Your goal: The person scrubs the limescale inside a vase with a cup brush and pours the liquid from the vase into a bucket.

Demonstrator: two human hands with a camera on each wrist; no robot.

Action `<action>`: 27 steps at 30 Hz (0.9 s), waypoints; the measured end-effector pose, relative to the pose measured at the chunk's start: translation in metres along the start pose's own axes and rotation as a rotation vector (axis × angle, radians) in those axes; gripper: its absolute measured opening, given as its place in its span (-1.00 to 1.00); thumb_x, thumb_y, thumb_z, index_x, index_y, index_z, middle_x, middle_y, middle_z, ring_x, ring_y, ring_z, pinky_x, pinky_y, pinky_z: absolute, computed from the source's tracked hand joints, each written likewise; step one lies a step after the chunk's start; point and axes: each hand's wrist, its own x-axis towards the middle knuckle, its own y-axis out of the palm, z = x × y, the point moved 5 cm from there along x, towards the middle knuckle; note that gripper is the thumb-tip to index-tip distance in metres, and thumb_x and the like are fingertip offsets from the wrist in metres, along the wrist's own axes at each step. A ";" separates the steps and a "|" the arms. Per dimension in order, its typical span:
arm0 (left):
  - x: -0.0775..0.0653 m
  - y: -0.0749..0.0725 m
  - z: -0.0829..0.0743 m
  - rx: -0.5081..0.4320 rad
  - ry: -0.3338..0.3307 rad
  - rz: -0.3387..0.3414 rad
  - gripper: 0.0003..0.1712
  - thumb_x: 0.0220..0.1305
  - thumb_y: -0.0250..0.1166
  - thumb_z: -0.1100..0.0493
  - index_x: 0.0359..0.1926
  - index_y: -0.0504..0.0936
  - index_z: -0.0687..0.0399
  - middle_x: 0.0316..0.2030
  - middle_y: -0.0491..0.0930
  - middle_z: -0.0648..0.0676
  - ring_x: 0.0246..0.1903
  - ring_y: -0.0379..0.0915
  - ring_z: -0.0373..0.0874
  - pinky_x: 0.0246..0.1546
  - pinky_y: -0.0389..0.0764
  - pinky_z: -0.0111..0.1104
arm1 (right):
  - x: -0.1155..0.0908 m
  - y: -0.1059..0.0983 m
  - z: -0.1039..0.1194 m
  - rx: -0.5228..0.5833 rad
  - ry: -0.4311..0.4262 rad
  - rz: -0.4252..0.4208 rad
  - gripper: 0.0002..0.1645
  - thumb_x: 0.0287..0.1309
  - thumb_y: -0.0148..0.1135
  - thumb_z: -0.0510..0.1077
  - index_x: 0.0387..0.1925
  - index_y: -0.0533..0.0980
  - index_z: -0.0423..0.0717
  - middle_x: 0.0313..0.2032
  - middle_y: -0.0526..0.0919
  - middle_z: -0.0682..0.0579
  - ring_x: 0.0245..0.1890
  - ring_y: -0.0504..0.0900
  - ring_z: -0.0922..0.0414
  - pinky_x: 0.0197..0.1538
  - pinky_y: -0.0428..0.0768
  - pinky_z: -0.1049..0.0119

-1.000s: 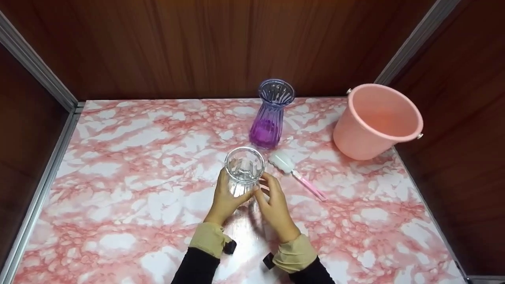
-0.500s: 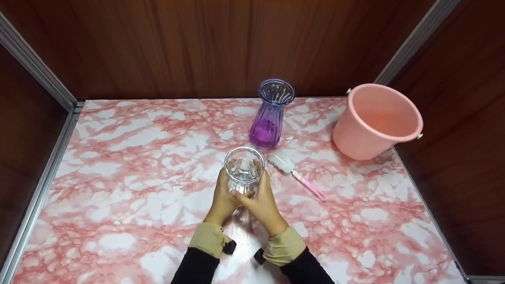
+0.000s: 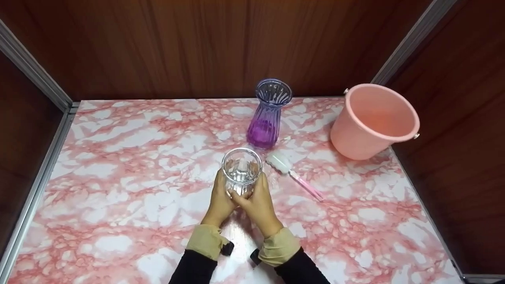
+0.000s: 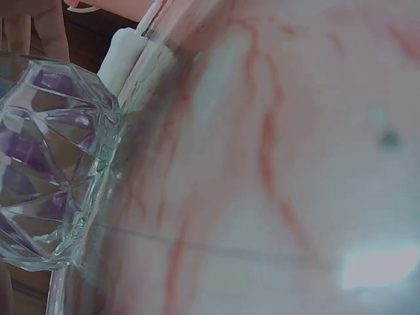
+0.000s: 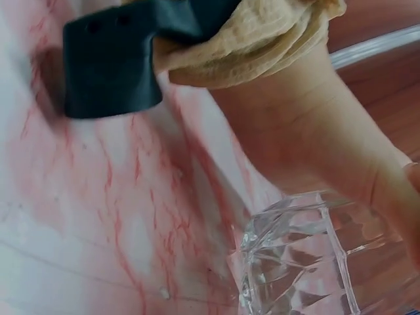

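A clear ribbed glass vessel with a round rim point(image 3: 242, 165) is held between both hands near the middle of the table, its mouth facing up toward the head camera. My left hand point(image 3: 220, 200) grips its left side. On the opposite side my right hand point(image 3: 260, 203) grips it, and the thumbs come together at the near side. Fingers behind the glass are partly hidden. The left wrist view shows its faceted lower part point(image 4: 56, 164); facets of the same glass point(image 5: 295, 262) appear low in the right wrist view. Whether its base touches the table, I cannot tell.
Behind the glass stands a purple ribbed vase point(image 3: 266, 118). A white-headed brush point(image 3: 279, 163) with a pink handle lies to the right of the glass. A pink bucket point(image 3: 355, 138) stands at the back right. Dark wood-grain panels point(image 3: 177, 51) enclose the red-and-white marbled table point(image 3: 130, 177).
My right hand has moved left and closed more fully around the glass, its thumb now across the near side. The left hand keeps its grip. The head view has shifted slightly.
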 end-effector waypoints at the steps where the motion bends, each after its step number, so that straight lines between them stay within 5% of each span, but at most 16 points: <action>1: 0.000 0.000 0.000 0.004 0.001 -0.002 0.18 -0.08 0.62 0.17 0.47 0.11 0.37 0.38 0.27 0.38 0.39 0.20 0.29 0.46 0.17 0.09 | 0.000 0.000 0.000 -0.006 -0.005 -0.004 0.20 0.02 0.57 0.01 0.47 0.07 -0.38 0.30 0.34 -0.30 0.33 0.39 -0.17 0.46 0.31 0.02; 21: -0.001 -0.006 -0.007 0.071 -0.069 0.056 0.22 -0.08 0.63 0.15 0.49 0.09 0.37 0.40 0.24 0.39 0.40 0.17 0.28 0.47 0.17 0.07 | -0.001 0.003 0.002 -0.058 -0.089 -0.042 0.15 -0.02 0.56 -0.02 0.42 0.12 -0.42 0.21 0.40 -0.29 0.25 0.42 -0.14 0.42 0.37 -0.01; 27: -0.004 -0.007 -0.003 0.079 -0.109 0.098 0.19 -0.13 0.54 0.32 0.48 0.07 0.42 0.37 0.25 0.43 0.40 0.15 0.31 0.47 0.14 0.08 | -0.002 0.001 -0.001 -0.062 -0.085 -0.042 0.17 -0.02 0.57 -0.02 0.44 0.10 -0.39 0.24 0.39 -0.28 0.28 0.41 -0.15 0.43 0.36 0.00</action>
